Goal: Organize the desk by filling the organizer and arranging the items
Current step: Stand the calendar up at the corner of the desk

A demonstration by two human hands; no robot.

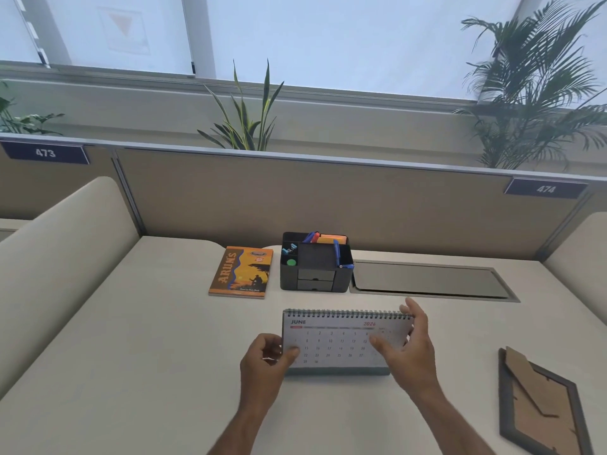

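Observation:
A spiral-bound desk calendar [338, 339] showing June stands on the desk in front of me. My left hand [266, 359] grips its lower left corner, thumb on the page. My right hand [407, 349] holds its right end, fingers behind the top corner and thumb on the front. Behind it a black desk organizer [315, 274] stands near the partition, holding blue pens, orange sticky notes, a green item and clips. An orange notebook [241, 272] lies flat just left of the organizer.
A picture frame [538, 408] lies face down at the right front of the desk. A grey cable hatch [430, 280] is set into the desk right of the organizer. A beige partition [295, 195] closes the back, with plants behind it.

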